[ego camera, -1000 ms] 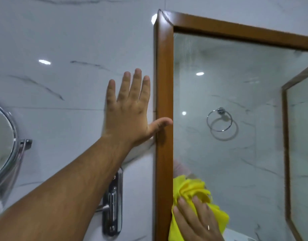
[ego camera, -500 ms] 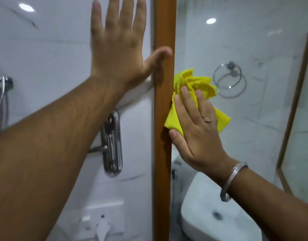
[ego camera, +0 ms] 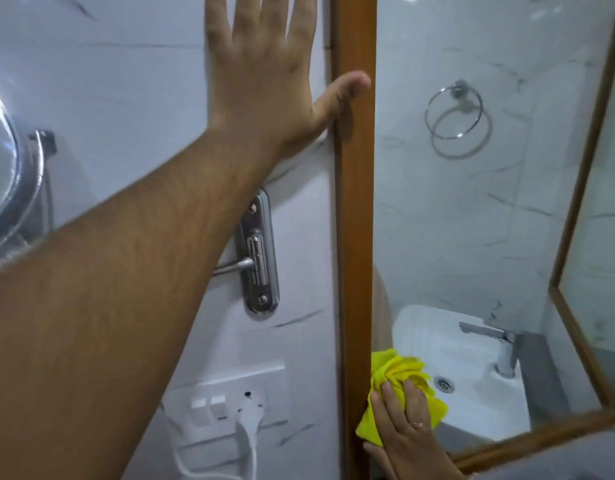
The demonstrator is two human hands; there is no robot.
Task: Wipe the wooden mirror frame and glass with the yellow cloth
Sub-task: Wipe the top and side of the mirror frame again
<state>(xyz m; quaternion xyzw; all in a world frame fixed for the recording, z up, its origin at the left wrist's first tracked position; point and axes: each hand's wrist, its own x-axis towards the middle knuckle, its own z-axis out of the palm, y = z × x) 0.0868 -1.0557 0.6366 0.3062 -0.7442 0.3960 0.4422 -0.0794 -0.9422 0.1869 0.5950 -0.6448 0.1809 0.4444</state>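
Observation:
The wooden mirror frame (ego camera: 355,216) runs down the middle of the view, with the mirror glass (ego camera: 472,216) to its right. My left hand (ego camera: 264,71) lies flat on the tiled wall with its fingers spread and its thumb resting on the frame. My right hand (ego camera: 403,424) presses the bunched yellow cloth (ego camera: 401,375) against the glass, tight to the frame's inner edge near the lower left corner. The frame's bottom rail (ego camera: 541,434) slants across the lower right.
A chrome handle plate (ego camera: 259,251) and a switch socket (ego camera: 226,400) with a white plug (ego camera: 249,415) sit on the wall left of the frame. A round chrome mirror (ego camera: 8,188) is at far left. The glass reflects a basin, tap and towel ring.
My right hand has slid the yellow cloth down the glass along the frame, from mid height to near the bottom corner. The view has tilted downward. My left hand stays on the wall.

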